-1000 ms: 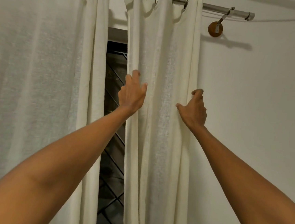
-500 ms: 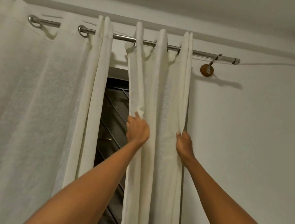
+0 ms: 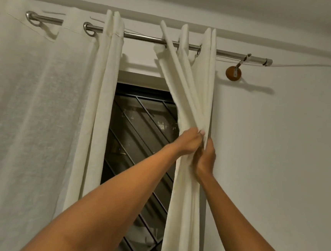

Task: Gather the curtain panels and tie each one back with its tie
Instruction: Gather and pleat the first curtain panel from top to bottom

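- The right curtain panel (image 3: 193, 91) hangs from the rod (image 3: 144, 37) at the right side of the window grille (image 3: 140, 127). Its pleats are drawn into one bundle close to the wall.
- The left curtain panel (image 3: 31, 113) hangs spread and ungathered on the other side.
- The step in hand looks like bunching the right panel before it is tied.
- To do it well, every fold should be stacked into the bundle, including the outermost edge by the wall, so none slips loose lower down.
- One hand should then hold the bunch alone, which frees the other to fetch the tie.
- No tie is visible here, so where it waits cannot be told.
- Pulling downward risks straining the eyelets on the rod. Squeezing sideways is the safer move.
- The left hand (image 3: 188, 142) reaches up and across from the lower left with its arm extended. Its fingers (image 3: 195, 133) are curled round the bundle from the window side.
- The right hand (image 3: 205, 159) rises from the lower right, just below and touching the left. It grips the same bundle from the wall side.
- Both hands clasp the fabric at one height, well under the rod.
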`<action>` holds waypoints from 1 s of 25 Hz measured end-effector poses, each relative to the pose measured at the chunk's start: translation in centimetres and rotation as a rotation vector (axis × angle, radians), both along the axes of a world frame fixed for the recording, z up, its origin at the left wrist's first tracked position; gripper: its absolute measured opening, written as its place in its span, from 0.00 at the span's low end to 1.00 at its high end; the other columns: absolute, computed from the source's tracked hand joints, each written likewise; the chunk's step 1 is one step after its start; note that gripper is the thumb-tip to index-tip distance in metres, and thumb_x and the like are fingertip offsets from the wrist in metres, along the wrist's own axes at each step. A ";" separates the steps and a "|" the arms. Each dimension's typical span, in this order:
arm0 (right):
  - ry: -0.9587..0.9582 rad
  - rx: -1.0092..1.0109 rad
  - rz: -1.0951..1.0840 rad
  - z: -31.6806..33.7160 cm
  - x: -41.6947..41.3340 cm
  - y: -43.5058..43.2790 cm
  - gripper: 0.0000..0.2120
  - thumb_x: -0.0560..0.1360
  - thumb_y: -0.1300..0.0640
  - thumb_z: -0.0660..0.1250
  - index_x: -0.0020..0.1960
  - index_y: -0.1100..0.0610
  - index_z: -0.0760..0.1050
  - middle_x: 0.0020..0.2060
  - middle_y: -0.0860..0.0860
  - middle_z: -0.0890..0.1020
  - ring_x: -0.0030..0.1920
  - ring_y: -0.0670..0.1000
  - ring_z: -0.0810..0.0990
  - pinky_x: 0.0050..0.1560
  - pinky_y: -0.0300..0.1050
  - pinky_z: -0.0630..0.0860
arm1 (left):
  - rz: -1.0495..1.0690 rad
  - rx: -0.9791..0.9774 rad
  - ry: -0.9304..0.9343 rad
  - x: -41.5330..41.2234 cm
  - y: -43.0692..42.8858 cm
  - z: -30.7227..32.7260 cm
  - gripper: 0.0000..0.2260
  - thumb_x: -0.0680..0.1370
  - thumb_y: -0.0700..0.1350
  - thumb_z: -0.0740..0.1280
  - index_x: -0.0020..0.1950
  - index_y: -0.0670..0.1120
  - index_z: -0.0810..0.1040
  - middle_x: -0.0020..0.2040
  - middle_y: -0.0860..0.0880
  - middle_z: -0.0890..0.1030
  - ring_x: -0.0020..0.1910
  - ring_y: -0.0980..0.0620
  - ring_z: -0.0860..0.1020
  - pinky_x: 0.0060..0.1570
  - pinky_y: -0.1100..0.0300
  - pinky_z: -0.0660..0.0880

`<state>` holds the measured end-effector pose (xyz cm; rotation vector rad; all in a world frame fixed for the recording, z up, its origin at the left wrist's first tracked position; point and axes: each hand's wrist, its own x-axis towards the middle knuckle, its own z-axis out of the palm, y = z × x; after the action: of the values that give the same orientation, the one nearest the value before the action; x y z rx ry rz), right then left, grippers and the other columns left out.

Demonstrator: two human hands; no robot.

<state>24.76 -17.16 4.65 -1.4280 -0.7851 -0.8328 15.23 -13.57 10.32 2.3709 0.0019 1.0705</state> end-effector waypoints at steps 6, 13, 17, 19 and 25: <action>0.264 0.304 -0.008 0.1 1.1 -2.8 0.25 0.80 0.71 0.54 0.74 0.57 0.71 0.66 0.57 0.79 0.65 0.58 0.78 0.63 0.44 0.74 | 0.314 -0.173 -0.486 -4.9 8.3 -4.0 0.20 0.86 0.53 0.53 0.75 0.48 0.70 0.69 0.49 0.77 0.68 0.44 0.76 0.65 0.45 0.74; -0.381 -0.312 0.365 5.5 -8.7 4.5 0.21 0.82 0.64 0.57 0.72 0.50 0.73 0.60 0.47 0.80 0.56 0.47 0.79 0.60 0.44 0.77 | 0.228 -0.099 -0.624 -7.5 11.1 -1.5 0.17 0.81 0.54 0.58 0.69 0.53 0.72 0.55 0.53 0.81 0.50 0.53 0.81 0.53 0.45 0.82; -0.198 -0.132 0.339 7.5 -6.6 2.8 0.30 0.80 0.59 0.63 0.79 0.51 0.58 0.61 0.48 0.78 0.55 0.49 0.80 0.57 0.45 0.80 | 0.328 -0.093 -0.522 -8.7 11.2 3.5 0.36 0.80 0.45 0.63 0.84 0.50 0.49 0.77 0.45 0.67 0.70 0.41 0.73 0.67 0.42 0.74; -0.091 -0.020 0.259 10.4 -4.8 1.8 0.36 0.75 0.59 0.66 0.79 0.52 0.56 0.65 0.51 0.77 0.59 0.53 0.80 0.59 0.50 0.80 | 0.336 -0.124 -0.500 -8.8 10.8 7.2 0.39 0.80 0.40 0.63 0.84 0.47 0.43 0.81 0.44 0.59 0.75 0.40 0.68 0.69 0.45 0.71; 0.027 -0.007 0.207 20.3 -1.4 -2.8 0.42 0.76 0.61 0.67 0.82 0.55 0.47 0.77 0.56 0.64 0.73 0.59 0.68 0.63 0.46 0.71 | 0.076 -0.277 -0.461 -5.4 9.9 15.8 0.24 0.81 0.40 0.61 0.77 0.40 0.63 0.63 0.47 0.74 0.61 0.43 0.76 0.50 0.53 0.74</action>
<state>23.32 -19.92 24.91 -1.3357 -0.8989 -0.6508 9.81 -3.64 26.14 1.8525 0.0698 1.5238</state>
